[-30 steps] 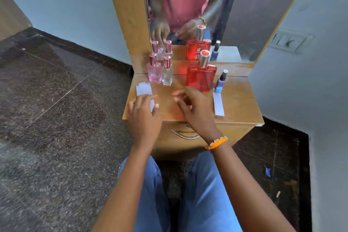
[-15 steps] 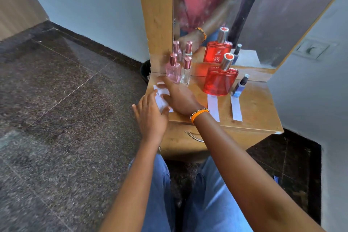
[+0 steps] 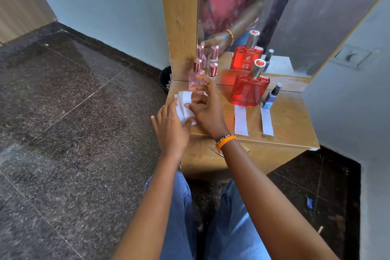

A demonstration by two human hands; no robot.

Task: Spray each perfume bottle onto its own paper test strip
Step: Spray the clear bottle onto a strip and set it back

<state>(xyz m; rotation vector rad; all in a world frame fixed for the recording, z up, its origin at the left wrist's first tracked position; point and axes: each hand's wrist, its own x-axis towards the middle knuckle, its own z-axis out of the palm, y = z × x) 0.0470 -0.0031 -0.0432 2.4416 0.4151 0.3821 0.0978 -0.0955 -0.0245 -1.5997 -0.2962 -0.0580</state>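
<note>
While both hands work the far-left corner of the wooden dresser top (image 3: 291, 124), I see the left hand (image 3: 171, 126) resting palm-down with fingers straight on the small stack of paper strips (image 3: 183, 110), pinning it at the table edge. Right hand (image 3: 205, 110) crosses over from 5 o'clock, thumb and forefinger pinched on the top strip, its far end lifted; other fingers spread loosely upward. Orange bracelet (image 3: 226, 141) on that wrist. Bottles stand upright along the mirror (image 3: 295, 17) at 12 o'clock: pink bottle (image 3: 195, 79) directly at 12 o'clock of the right hand's fingers, partly hidden by them; clear bottle (image 3: 212, 74) with a pink cap just beside it at 3 o'clock, body mostly hidden; big red bottle (image 3: 249, 91) further toward 3 o'clock; small blue bottle (image 3: 271, 97) last in the row. One strip (image 3: 241, 120) lies flat at 6 o'clock of the red bottle, touching or nearly touching its base; another strip (image 3: 267, 121) lies at 6 o'clock of the blue bottle, its far end at the base. Cannot tell how many strips remain in the stack. Jeans-clad knees at 6 o'clock under the table.
</note>
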